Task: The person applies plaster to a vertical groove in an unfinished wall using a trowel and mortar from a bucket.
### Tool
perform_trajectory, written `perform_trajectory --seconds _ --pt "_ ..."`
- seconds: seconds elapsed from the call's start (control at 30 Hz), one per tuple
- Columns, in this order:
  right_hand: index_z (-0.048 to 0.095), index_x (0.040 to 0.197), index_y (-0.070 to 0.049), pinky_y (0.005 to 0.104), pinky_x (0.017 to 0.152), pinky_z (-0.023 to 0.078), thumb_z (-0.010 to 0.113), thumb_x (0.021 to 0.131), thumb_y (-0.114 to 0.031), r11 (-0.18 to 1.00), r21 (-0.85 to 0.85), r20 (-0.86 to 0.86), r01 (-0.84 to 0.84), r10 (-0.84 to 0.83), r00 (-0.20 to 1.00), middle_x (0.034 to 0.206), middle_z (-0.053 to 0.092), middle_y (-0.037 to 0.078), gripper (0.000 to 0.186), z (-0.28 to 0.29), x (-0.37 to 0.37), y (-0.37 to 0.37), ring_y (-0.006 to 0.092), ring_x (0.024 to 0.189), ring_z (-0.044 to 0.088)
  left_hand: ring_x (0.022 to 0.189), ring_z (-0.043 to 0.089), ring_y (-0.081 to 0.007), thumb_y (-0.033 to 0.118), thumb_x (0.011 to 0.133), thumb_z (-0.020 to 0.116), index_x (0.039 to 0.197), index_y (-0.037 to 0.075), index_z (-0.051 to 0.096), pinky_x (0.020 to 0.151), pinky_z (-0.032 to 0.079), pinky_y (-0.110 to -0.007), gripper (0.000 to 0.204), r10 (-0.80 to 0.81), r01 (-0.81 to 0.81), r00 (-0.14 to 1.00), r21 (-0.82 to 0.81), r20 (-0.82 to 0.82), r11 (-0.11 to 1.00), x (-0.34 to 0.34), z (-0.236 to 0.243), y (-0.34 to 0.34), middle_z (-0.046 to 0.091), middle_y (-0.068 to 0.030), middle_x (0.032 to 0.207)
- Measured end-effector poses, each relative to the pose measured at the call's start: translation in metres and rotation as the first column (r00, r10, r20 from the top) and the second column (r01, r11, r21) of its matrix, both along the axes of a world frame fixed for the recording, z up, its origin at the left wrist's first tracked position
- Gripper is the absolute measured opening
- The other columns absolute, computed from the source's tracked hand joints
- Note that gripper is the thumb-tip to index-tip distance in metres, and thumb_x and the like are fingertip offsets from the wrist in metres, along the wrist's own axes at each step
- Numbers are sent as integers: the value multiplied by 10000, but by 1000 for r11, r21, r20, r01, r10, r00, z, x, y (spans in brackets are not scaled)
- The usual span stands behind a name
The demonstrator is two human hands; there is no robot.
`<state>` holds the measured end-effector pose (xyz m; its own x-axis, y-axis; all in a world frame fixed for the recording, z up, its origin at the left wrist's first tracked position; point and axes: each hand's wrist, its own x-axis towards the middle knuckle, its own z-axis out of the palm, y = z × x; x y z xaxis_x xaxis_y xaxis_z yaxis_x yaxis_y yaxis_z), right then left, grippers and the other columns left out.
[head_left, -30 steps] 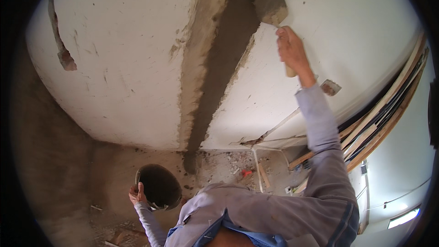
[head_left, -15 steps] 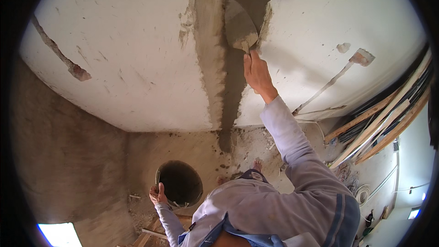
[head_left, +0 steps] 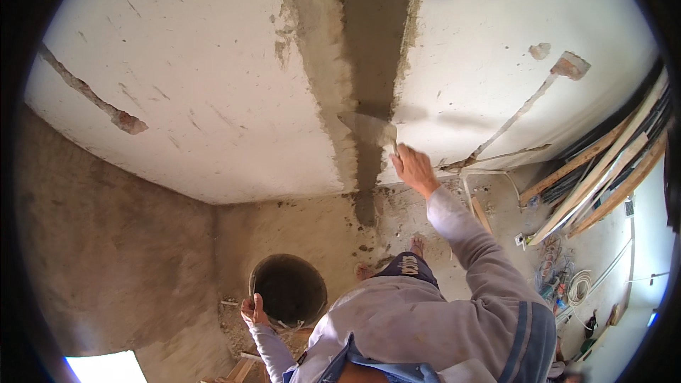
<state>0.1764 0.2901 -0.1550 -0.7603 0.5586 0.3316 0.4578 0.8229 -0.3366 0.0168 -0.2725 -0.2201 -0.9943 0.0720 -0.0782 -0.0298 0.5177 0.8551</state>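
A pointing trowel [head_left: 372, 129] is in my right hand [head_left: 416, 169], its fingers wrapped around the handle. The flat blade lies over the lower part of a dark, wet mortar strip [head_left: 379, 35] running down the white wall, its tip reaching left onto the paler mortar band [head_left: 319, 50]. Below on the left, my left hand [head_left: 255, 312] is closed on the rim of a round bucket [head_left: 284, 264]. The bucket's inside is dark, so I cannot make out what it holds.
Long wooden boards [head_left: 603, 163] and dark pipes lean along the right side. A coiled hose [head_left: 579, 286] and tangled items lie on the floor there. A chased groove [head_left: 512, 122] cuts the wall at right, another [head_left: 92, 97] at left. Wood pieces [head_left: 241, 369] lie below the bucket.
My right hand has brought the trowel down the wall, turning its blade from pointing up to pointing left. The left hand stays at the bucket's rim, and the view has shifted slightly.
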Motion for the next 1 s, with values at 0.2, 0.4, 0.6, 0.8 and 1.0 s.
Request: perform_trajectory --seconds 0.2,0.4,0.6,0.8,1.0 --pt "574 898 -51 406 605 517 538 909 -294 893 451 113 7 -65 992 849 612 134 246 195 -11 63 313 740 626 527 243 -117 427 741 732 574 90 282 464 209 -330 587 -5 3 1000 -72 -25 997 -8 -30 33 255 17 553" --pt "646 1011 -69 435 720 499 505 916 -356 832 550 7 79 -99 995 955 646 126 333 379 -6 90 336 847 617 523 262 -128 476 738 728 564 79 304 459 228 -346 607 53 -53 999 10 -12 999 -11 -48 60 296 5 533" --pt "650 983 -65 425 724 498 522 910 -359 754 645 -238 129 38 971 922 650 120 329 391 7 65 331 847 614 531 281 -129 481 765 711 582 76 327 468 252 -341 587 101 -103 995 148 23 984 2 -42 82 306 0 538" --pt "647 923 -58 412 662 524 572 879 -304 769 605 362 -204 -38 932 859 627 105 261 292 21 84 309 774 636 538 311 -144 488 769 702 587 56 344 478 268 -354 590 55 -53 998 70 -26 996 7 -37 108 331 -16 549" --pt "657 910 -99 414 676 507 583 864 -333 735 671 243 -96 -96 965 843 631 96 250 404 21 99 304 779 627 526 309 -162 487 745 713 578 49 357 471 273 -369 588 107 -108 994 32 21 994 10 -41 116 326 -31 533"
